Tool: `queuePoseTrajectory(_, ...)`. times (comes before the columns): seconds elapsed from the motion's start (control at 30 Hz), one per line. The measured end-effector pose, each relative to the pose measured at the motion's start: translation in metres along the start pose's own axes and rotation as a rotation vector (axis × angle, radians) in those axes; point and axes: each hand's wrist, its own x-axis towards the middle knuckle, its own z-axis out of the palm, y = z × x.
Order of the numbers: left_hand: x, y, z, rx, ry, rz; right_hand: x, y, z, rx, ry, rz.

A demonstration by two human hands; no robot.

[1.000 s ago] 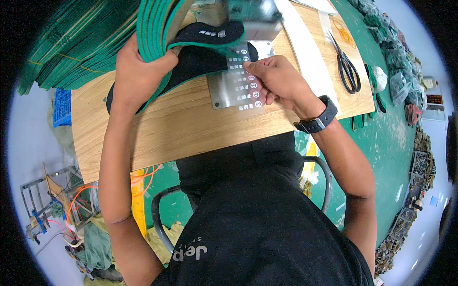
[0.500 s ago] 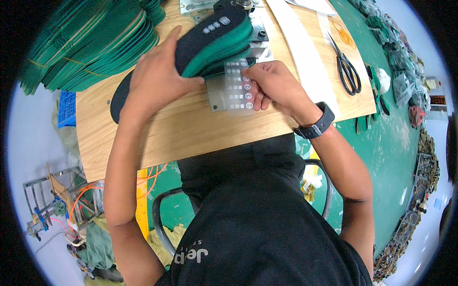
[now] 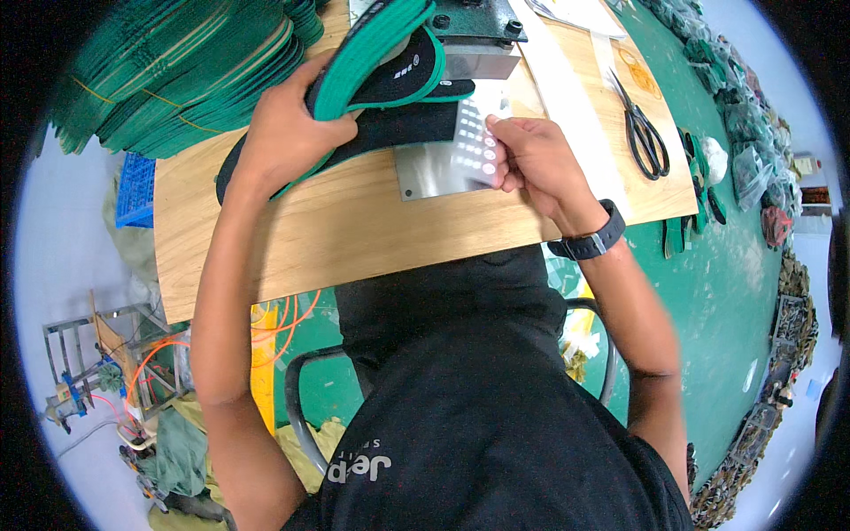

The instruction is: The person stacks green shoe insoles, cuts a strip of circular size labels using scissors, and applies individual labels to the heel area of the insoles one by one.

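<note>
i see my left hand (image 3: 288, 133) clamped over a green-edged black insole (image 3: 381, 53), thumb under and fingers on top, tilting it up so its front end goes in beneath the dark metal press head (image 3: 474, 22) just ahead of both hands. another black insole (image 3: 354, 133) lies flat under that hand on the desk (image 3: 354, 230). my right hand (image 3: 536, 159) pinches the edge of a shiny metal plate (image 3: 443, 159) dotted with small round stickers, fingers together, probably to steady it. scissors (image 3: 642, 133) lie well to the right. against half a second ago, the held insole is lifted higher and further forward, and the right hand has drawn back to the plate's right edge.
</note>
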Motion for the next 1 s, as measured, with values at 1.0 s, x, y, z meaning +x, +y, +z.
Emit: queuePoseTrajectory(1.0,-0.006,-0.005,-0.009,-0.251,0.114,-0.071,0.016,-0.011,0.014,-0.339,-0.136,0.127)
